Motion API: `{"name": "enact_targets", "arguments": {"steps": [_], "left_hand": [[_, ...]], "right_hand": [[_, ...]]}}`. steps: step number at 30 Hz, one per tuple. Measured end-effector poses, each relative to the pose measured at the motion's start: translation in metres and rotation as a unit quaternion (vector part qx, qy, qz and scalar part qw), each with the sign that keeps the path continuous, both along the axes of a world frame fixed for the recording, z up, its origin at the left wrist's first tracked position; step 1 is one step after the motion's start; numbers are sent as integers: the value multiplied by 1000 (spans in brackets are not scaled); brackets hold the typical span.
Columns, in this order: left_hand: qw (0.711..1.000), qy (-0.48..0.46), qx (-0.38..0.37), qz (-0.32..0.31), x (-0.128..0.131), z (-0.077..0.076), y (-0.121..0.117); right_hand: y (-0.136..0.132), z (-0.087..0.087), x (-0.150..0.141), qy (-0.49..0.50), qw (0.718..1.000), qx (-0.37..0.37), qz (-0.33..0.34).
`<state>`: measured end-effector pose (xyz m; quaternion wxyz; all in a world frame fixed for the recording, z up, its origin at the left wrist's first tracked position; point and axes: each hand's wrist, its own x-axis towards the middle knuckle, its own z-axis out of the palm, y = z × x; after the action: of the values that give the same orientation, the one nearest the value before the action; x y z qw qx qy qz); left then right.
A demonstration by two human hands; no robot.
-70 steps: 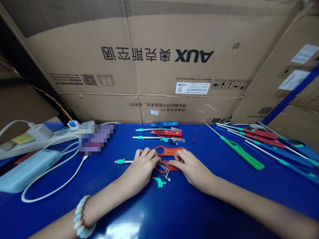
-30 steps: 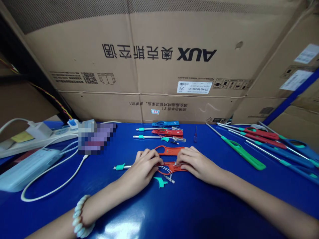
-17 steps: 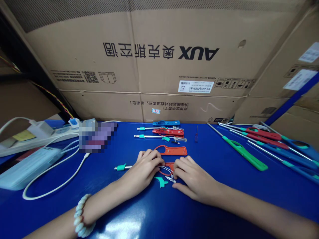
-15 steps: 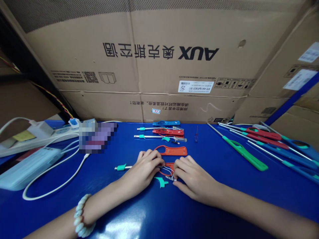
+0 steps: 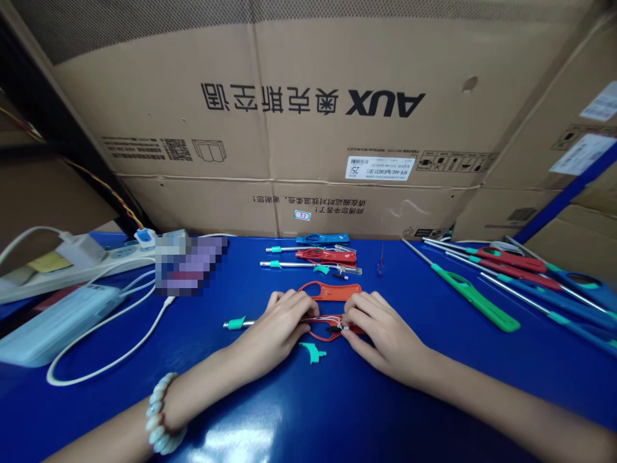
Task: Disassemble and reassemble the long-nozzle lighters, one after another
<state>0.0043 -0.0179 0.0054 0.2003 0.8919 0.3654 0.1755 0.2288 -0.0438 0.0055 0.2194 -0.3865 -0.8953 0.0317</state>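
Observation:
Both hands rest on the blue table (image 5: 337, 405) over an open red lighter body (image 5: 324, 332) with a metal tube (image 5: 248, 323) that ends in a teal collar at the left. My left hand (image 5: 277, 329) presses the body's left end. My right hand (image 5: 380, 328) pinches a small igniter part with thin white wires (image 5: 332, 321) and holds it on the body. A second red shell half (image 5: 332, 292) lies just behind the hands. A teal trigger piece (image 5: 311, 351) lies loose in front of them.
Further back lie partly built blue and red lighters (image 5: 322, 256) and a small screwdriver (image 5: 379, 261). Several finished long lighters (image 5: 486, 283) lie at the right. A power strip (image 5: 72, 263), a white box (image 5: 53, 325) with cables sit at the left. Large cardboard boxes (image 5: 308, 128) wall the back.
My right hand moved toward me to the loose wired part in front of the red body, took it, and brought it back up onto the body. The left hand stayed put.

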Motion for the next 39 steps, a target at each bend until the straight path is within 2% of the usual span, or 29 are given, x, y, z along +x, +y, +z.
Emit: {"name": "enact_targets", "arguments": {"steps": [14,23,33,39], "left_hand": [[1000,1,15,-17,-1,-1,2],[1000,10,16,-25,-1,0,2],[992,51,100,-52,-1,3,2],[985,76,143,-63,-2,-1,1]], "right_hand": [[11,-9,4,66,995,-58,-44],[11,-11,2,135,986,-91,-44],[10,-12,3,124,989,-74,-36],[10,-14,4,103,993,-43,-31]]}}
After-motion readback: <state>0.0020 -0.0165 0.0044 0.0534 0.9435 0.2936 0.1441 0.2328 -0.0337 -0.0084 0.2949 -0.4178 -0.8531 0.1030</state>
